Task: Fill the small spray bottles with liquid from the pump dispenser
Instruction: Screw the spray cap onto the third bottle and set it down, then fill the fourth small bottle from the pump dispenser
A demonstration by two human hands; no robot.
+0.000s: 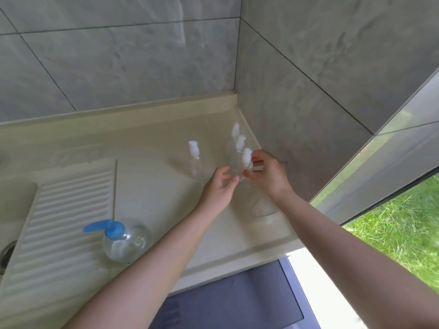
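Several small clear spray bottles with white caps stand on the cream counter (152, 162) near the back right corner. My right hand (266, 173) pinches the nearest spray bottle (247, 157) just below its white cap. My left hand (219, 186) reaches toward the same bottle's clear body, fingers loosely spread and touching or nearly touching it. Two more capped bottles (238, 138) stand right behind it. A separate spray bottle (195, 157) stands alone to the left. The round clear pump dispenser (126, 241) with a blue pump head sits near the counter's front edge.
A ribbed washboard slope (61, 224) leads into the sink on the left, with a drain (6, 255) at the edge. Grey tiled walls enclose the corner. A clear round dish or lid (263, 205) lies under my right wrist. A window with grass outside lies at the right.
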